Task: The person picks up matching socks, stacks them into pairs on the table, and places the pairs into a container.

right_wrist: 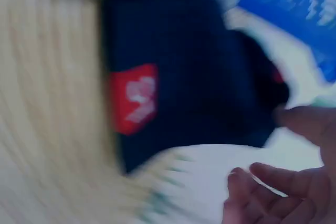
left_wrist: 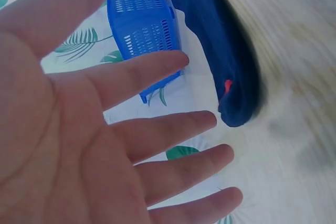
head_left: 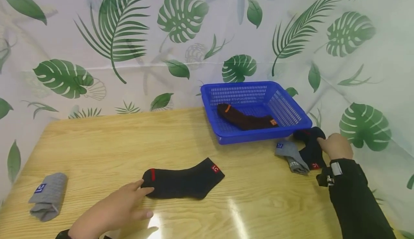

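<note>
A dark sock (head_left: 184,181) with a red stripe and red label lies flat on the table. My left hand (head_left: 121,205) is at its toe end, fingertips right at the edge. In the left wrist view the palm and spread fingers (left_wrist: 157,135) show, holding nothing. My right hand (head_left: 336,146) is beside another dark sock (head_left: 312,152) with a red label, bent near the basket. In the right wrist view the thumb (right_wrist: 304,121) meets that sock's edge, while the loosely curled fingers stand apart below. A grey sock (head_left: 291,156) lies against the dark one.
A blue plastic basket (head_left: 252,137) stands at the back right with a brown sock (head_left: 244,119) inside. At the far left of the wooden table (head_left: 129,138) is a folded grey sock (head_left: 48,196). A leaf-print cloth (head_left: 136,52) hangs behind and along the right.
</note>
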A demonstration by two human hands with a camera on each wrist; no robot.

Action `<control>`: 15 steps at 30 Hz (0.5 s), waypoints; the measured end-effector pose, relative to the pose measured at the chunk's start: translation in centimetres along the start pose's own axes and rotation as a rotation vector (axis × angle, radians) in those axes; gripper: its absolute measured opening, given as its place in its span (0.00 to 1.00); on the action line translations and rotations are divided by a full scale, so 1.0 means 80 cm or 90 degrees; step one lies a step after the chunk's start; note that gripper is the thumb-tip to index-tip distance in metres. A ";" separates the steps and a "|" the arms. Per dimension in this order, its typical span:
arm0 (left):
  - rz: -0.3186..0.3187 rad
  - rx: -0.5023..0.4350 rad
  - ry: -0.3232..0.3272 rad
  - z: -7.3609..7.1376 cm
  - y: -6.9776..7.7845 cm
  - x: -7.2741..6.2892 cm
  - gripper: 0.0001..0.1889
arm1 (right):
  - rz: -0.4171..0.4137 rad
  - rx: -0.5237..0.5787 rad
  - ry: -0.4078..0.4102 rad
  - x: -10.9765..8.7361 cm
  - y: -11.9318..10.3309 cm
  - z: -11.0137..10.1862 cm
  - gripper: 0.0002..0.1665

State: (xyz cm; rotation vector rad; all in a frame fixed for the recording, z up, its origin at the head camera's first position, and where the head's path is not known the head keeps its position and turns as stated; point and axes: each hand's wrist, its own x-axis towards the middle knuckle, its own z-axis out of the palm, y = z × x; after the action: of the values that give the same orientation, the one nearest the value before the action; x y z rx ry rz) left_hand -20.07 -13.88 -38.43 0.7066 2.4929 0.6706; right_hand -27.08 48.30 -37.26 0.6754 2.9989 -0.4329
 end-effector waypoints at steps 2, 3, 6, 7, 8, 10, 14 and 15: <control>-0.006 -0.021 -0.012 0.002 -0.002 -0.004 0.35 | 0.027 0.022 -0.001 0.008 0.016 0.011 0.34; -0.009 -0.030 -0.018 0.003 -0.003 -0.006 0.35 | 0.031 0.029 -0.004 0.010 0.021 0.016 0.36; 0.003 -0.033 -0.025 0.006 -0.006 -0.008 0.35 | 0.046 0.057 -0.002 0.012 0.030 0.028 0.38; 0.010 -0.030 -0.024 0.007 -0.007 -0.009 0.35 | 0.047 0.068 0.010 0.011 0.030 0.030 0.38; 0.018 -0.026 -0.023 0.008 -0.009 -0.009 0.34 | 0.050 0.078 0.017 0.011 0.031 0.030 0.39; 0.037 -0.016 -0.020 0.009 -0.012 -0.009 0.34 | 0.055 0.106 0.024 0.008 0.031 0.026 0.38; 0.046 -0.002 -0.008 0.010 -0.018 -0.011 0.33 | 0.031 0.218 -0.002 -0.003 0.025 0.002 0.41; 0.043 0.000 -0.005 0.010 -0.020 -0.012 0.33 | 0.018 0.245 -0.004 -0.007 0.020 -0.005 0.41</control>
State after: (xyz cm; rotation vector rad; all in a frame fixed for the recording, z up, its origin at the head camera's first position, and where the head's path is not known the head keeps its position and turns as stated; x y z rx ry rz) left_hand -19.49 -15.36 -39.63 0.7953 2.4715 0.6903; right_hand -25.92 49.56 -37.20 0.7310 2.9187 -1.0226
